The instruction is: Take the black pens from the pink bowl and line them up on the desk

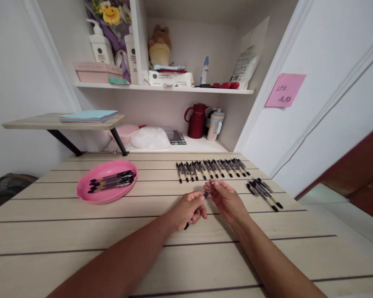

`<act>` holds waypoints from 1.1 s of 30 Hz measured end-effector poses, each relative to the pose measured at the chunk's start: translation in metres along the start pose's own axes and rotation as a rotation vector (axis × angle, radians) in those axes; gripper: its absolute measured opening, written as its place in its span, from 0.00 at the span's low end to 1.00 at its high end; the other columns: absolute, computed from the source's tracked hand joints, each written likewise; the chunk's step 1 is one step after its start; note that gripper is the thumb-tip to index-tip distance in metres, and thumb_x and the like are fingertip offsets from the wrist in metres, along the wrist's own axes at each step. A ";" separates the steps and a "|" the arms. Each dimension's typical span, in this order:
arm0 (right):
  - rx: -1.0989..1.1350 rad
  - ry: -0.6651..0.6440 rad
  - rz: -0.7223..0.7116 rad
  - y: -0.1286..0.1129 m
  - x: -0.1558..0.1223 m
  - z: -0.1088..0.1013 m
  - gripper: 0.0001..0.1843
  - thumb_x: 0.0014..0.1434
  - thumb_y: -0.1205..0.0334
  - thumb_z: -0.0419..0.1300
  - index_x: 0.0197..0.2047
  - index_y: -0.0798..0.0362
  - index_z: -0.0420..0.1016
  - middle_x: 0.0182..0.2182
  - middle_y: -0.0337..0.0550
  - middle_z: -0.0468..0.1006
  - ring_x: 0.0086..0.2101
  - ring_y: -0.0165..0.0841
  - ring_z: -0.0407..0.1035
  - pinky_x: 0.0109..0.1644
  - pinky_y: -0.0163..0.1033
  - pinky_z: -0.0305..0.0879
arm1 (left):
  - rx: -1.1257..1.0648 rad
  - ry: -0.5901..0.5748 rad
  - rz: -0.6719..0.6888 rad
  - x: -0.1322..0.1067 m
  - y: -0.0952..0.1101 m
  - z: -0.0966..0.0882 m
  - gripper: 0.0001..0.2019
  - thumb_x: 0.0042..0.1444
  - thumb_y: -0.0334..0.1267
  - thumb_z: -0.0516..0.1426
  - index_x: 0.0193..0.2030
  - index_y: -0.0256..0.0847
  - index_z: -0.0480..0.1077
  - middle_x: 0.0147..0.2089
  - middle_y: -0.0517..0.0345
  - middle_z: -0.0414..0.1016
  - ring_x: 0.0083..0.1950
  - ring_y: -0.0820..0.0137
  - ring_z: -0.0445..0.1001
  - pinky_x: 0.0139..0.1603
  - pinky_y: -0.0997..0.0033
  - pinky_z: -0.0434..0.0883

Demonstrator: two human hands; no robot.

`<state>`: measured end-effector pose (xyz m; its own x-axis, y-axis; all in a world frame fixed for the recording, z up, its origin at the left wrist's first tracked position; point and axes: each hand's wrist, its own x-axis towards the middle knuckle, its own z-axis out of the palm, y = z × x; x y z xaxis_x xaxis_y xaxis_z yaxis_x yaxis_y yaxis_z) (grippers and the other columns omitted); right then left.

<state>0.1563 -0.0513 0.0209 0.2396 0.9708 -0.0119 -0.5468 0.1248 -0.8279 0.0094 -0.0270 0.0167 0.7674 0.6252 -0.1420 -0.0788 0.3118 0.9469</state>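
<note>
My left hand [191, 209] is closed around the barrel of a pen [207, 193], whose black end sticks out below the fist. With thumb and fingertips pinched together, my right hand [226, 199] holds the pen at its small shiny tip; whether a separate small part sits between those fingers I cannot tell. Just beyond my hands lies a long row of pens [215, 169] with black ends, dark caps or clips beside them. To the right of my right hand is a smaller group of pens [265, 194] and loose caps [265, 184].
A pink tray [83, 197] holding several pens [112, 182] sits on the slatted table [143, 248] to the left. A raised wooden stand [27, 121] carries blue paper [88, 115]. Behind, shelves hold a red jug [196, 121], a cup [215, 125] and a plastic bag [151, 138].
</note>
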 end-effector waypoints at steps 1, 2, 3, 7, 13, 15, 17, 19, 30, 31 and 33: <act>0.007 0.028 -0.011 -0.001 0.001 -0.001 0.11 0.45 0.59 0.65 0.32 0.54 0.74 0.29 0.42 0.77 0.31 0.29 0.71 0.31 0.32 0.68 | -0.010 -0.004 -0.003 0.000 0.000 -0.001 0.19 0.53 0.51 0.50 0.44 0.39 0.61 0.19 0.65 0.66 0.10 0.84 0.49 0.11 0.81 0.44; 0.011 0.062 -0.021 -0.003 0.002 -0.002 0.11 0.44 0.59 0.66 0.32 0.54 0.73 0.29 0.41 0.77 0.30 0.28 0.71 0.30 0.32 0.69 | -0.022 -0.008 -0.008 -0.001 0.001 -0.001 0.20 0.52 0.52 0.51 0.45 0.38 0.62 0.19 0.65 0.66 0.10 0.84 0.49 0.12 0.82 0.44; 0.007 0.101 -0.027 -0.004 0.003 -0.004 0.11 0.43 0.60 0.66 0.32 0.54 0.73 0.28 0.40 0.77 0.29 0.27 0.71 0.29 0.31 0.69 | -0.037 -0.011 -0.014 -0.001 0.002 -0.002 0.21 0.52 0.52 0.51 0.46 0.38 0.62 0.20 0.65 0.66 0.11 0.84 0.49 0.12 0.82 0.44; -0.107 0.239 0.006 -0.014 0.004 -0.018 0.12 0.39 0.62 0.69 0.28 0.53 0.72 0.23 0.37 0.75 0.24 0.26 0.70 0.23 0.27 0.66 | -0.097 0.007 -0.023 -0.003 0.006 -0.005 0.22 0.51 0.51 0.52 0.48 0.38 0.63 0.20 0.65 0.65 0.12 0.85 0.49 0.12 0.82 0.43; -0.332 0.309 0.000 -0.041 -0.005 -0.082 0.13 0.35 0.64 0.69 0.28 0.55 0.73 0.23 0.39 0.76 0.27 0.29 0.71 0.31 0.32 0.69 | -0.102 0.012 -0.034 -0.003 0.006 -0.006 0.21 0.50 0.50 0.53 0.46 0.38 0.64 0.21 0.64 0.65 0.12 0.85 0.50 0.13 0.82 0.44; -0.498 0.400 -0.047 -0.053 -0.010 -0.109 0.12 0.36 0.65 0.67 0.28 0.55 0.73 0.24 0.40 0.76 0.28 0.31 0.71 0.34 0.35 0.69 | -0.097 0.009 -0.033 -0.003 0.006 -0.006 0.21 0.50 0.50 0.54 0.46 0.37 0.64 0.21 0.64 0.65 0.13 0.85 0.50 0.13 0.82 0.44; -0.801 0.482 -0.086 -0.064 -0.015 -0.131 0.10 0.40 0.63 0.63 0.30 0.54 0.73 0.23 0.41 0.76 0.27 0.33 0.71 0.33 0.38 0.68 | -0.092 0.004 -0.029 -0.003 0.006 -0.005 0.20 0.50 0.50 0.53 0.45 0.37 0.64 0.21 0.63 0.65 0.13 0.85 0.50 0.13 0.82 0.44; -1.216 0.508 -0.126 -0.073 -0.020 -0.144 0.09 0.45 0.60 0.59 0.31 0.54 0.73 0.22 0.42 0.76 0.25 0.35 0.70 0.31 0.39 0.65 | -0.081 0.001 -0.028 -0.003 0.006 -0.005 0.20 0.51 0.50 0.53 0.44 0.37 0.65 0.22 0.63 0.65 0.13 0.85 0.50 0.13 0.82 0.43; -2.087 0.439 -0.236 -0.072 -0.011 -0.145 0.12 0.54 0.58 0.51 0.35 0.48 0.74 0.37 0.44 0.76 0.32 0.36 0.68 0.29 0.36 0.54 | -0.042 0.007 -0.014 -0.003 0.006 -0.005 0.20 0.51 0.50 0.52 0.44 0.37 0.65 0.21 0.63 0.65 0.13 0.85 0.49 0.12 0.81 0.44; -2.095 0.440 -0.224 -0.072 -0.009 -0.146 0.12 0.54 0.58 0.50 0.36 0.48 0.74 0.37 0.44 0.76 0.32 0.36 0.68 0.29 0.36 0.54 | -0.040 0.004 -0.013 -0.003 0.006 -0.005 0.20 0.52 0.50 0.52 0.44 0.37 0.65 0.21 0.63 0.65 0.12 0.85 0.49 0.12 0.81 0.44; -2.104 0.443 -0.209 -0.071 -0.007 -0.146 0.12 0.54 0.57 0.50 0.36 0.48 0.74 0.37 0.44 0.75 0.32 0.35 0.68 0.30 0.36 0.54 | -0.036 -0.006 -0.010 -0.002 0.006 -0.005 0.20 0.52 0.50 0.51 0.44 0.37 0.65 0.21 0.63 0.65 0.12 0.85 0.49 0.12 0.81 0.44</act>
<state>0.3111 -0.0967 -0.0022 0.4536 0.8392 0.2999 0.8872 -0.4572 -0.0624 0.0040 -0.0232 0.0209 0.7719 0.6179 -0.1496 -0.0939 0.3436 0.9344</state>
